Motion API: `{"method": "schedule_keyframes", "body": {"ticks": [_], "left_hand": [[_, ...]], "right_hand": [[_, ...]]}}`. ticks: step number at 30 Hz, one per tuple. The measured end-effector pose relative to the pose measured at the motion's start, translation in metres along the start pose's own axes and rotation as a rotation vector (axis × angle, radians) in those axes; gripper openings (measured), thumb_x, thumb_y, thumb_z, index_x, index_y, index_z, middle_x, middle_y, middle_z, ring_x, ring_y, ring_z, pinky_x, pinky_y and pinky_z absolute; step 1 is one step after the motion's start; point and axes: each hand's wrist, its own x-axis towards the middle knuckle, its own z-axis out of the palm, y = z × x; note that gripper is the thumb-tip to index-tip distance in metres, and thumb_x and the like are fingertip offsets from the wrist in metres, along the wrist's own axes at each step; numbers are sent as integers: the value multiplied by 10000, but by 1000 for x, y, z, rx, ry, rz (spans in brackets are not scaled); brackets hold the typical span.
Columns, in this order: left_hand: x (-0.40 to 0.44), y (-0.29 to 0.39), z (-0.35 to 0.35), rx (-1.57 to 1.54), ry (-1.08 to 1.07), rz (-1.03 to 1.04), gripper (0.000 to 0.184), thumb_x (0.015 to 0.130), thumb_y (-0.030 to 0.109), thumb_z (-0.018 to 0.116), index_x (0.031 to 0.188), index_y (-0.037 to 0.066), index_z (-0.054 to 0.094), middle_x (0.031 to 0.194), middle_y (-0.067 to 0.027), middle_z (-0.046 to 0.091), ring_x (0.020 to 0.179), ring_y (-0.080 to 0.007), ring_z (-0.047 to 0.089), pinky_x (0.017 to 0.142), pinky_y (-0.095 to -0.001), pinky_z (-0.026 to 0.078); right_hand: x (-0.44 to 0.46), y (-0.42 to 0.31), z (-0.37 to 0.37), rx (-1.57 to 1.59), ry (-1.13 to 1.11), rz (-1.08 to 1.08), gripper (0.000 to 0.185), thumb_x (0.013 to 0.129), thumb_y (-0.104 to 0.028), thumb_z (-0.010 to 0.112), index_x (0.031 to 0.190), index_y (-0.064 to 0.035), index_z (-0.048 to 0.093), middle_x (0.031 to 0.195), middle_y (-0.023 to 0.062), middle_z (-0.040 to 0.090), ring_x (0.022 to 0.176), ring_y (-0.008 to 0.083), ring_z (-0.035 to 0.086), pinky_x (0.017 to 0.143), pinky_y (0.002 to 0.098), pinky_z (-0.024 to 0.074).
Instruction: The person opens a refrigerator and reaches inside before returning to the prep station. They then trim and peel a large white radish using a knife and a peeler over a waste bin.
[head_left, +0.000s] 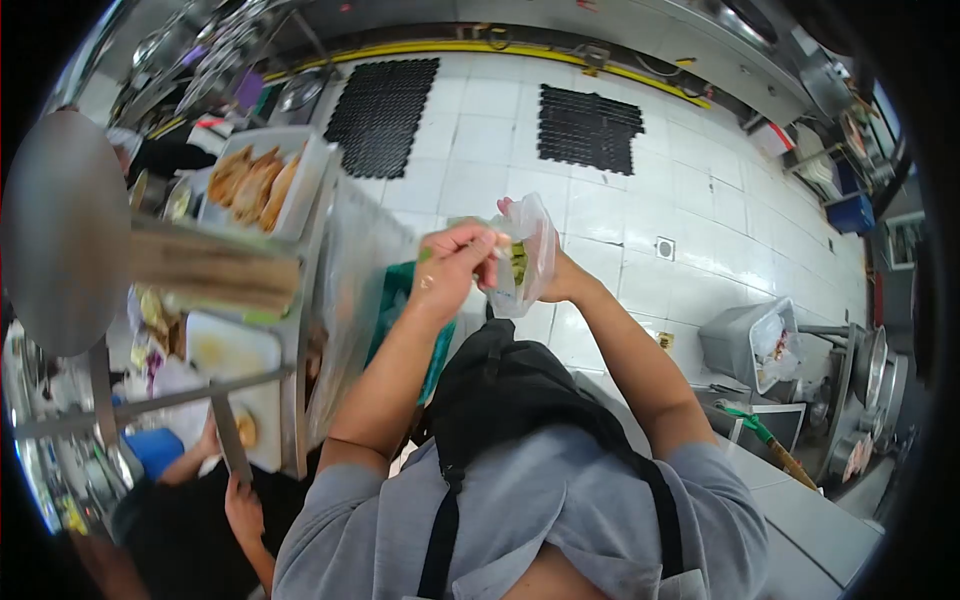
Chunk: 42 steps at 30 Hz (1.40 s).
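Observation:
A clear plastic bag (540, 225) is held up in front of my chest, its mouth open toward me. Green pieces (518, 262) show inside it; their kind is unclear. My left hand (458, 262) is closed, thumb and fingers pinched at the bag's left edge, with a small wet-looking bit stuck on the wrist. Around the bag's far right side wraps my right hand (560, 275), partly hidden by the plastic.
At left, a counter carries a white tub (315, 165) of browned meat pieces and a white cutting board (235, 345). Another person's hand (243, 508) is below it. A teal crate (400, 300) stands near my left arm. Black mats (385, 115) and a grey bin (725, 340) are on the floor.

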Motion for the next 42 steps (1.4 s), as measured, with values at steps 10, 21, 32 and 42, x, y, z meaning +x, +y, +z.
{"method": "schedule_keyframes", "body": {"ticks": [10,21,32,42], "left_hand": [[192,55,124,408,-503,-124,185,936,129,586,931,-5,715,715,-25,595,528,-103,554,463,-239,408],[293,-46,269,399,-638,404,380,752,222,738,1053,7,649,929,-155,633,876,-286,621,786,-368,495],[398,-145,300,796,-407,511,1201,382,667,867,1316,5,504,1362,-147,505,1381,-395,319,1088,-606,179],[542,-128,479,197,-1199,310,524,663,308,793,1128,116,647,1194,-94,619,1176,-276,526,1039,-451,347]], "right_hand": [[0,71,-127,417,375,308,1256,553,-344,881,1504,14,143,1458,197,379,1342,317,389,1110,414,325],[-114,257,-230,967,1069,513,445,895,-394,654,1164,-51,565,1129,100,579,1077,213,558,957,349,452],[-6,235,-361,67,451,429,329,997,-312,555,801,-50,589,778,24,556,752,142,511,686,309,437],[-8,242,-554,-127,580,559,233,803,-129,687,961,39,656,829,113,682,781,237,665,748,338,533]]}}
